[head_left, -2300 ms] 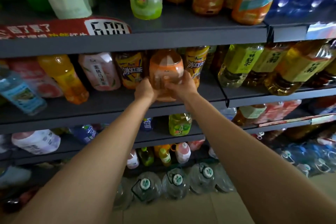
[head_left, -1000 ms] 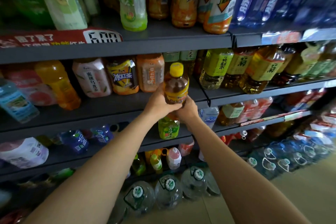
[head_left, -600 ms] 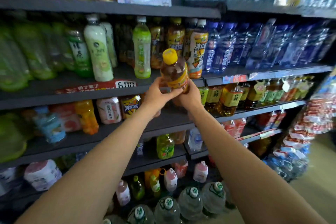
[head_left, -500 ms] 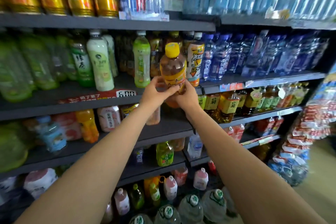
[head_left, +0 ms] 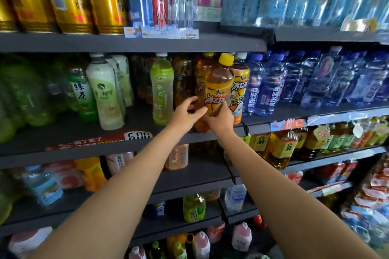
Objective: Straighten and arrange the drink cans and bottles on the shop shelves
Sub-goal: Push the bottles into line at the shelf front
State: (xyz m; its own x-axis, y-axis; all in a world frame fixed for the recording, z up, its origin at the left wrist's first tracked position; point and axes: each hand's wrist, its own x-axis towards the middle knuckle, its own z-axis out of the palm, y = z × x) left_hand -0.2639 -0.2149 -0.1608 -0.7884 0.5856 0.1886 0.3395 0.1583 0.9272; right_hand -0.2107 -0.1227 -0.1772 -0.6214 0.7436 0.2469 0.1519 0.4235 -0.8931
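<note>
Near field: two bare forearms reach up and forward, converging on one bottle at the second shelf from the top.

Right hand is wrapped around the lower body of the iced tea bottle, fingers clamped on it from below and the right side. This hand carries the weight.

Left hand is just beside the bottle's left flank, fingers spread and loosely curled. Fingertips look to be touching or barely off the label; can't tell which. Not a real grip.

Bottle: yellow cap, yellow-orange label, brown liquid. Long axis close to vertical, cap tipped slightly right and away. Its base sits at the shelf front edge, hidden behind the hands, so can't tell whether it's landed or still in the air.

Key relation: the open slot lies straight behind the bottle, away from the fingers. It's between the light green bottle on the left and the white-capped iced tea bottle on the right, in front of more dark tea bottles. My read: the move is a push back along the shelf depth, label facing out, right hand driving and left hand steadying.

Risk: tight gap, neighbours close both sides, easy to knock the green one.

Far right: blue water bottles along the same shelf.
</note>
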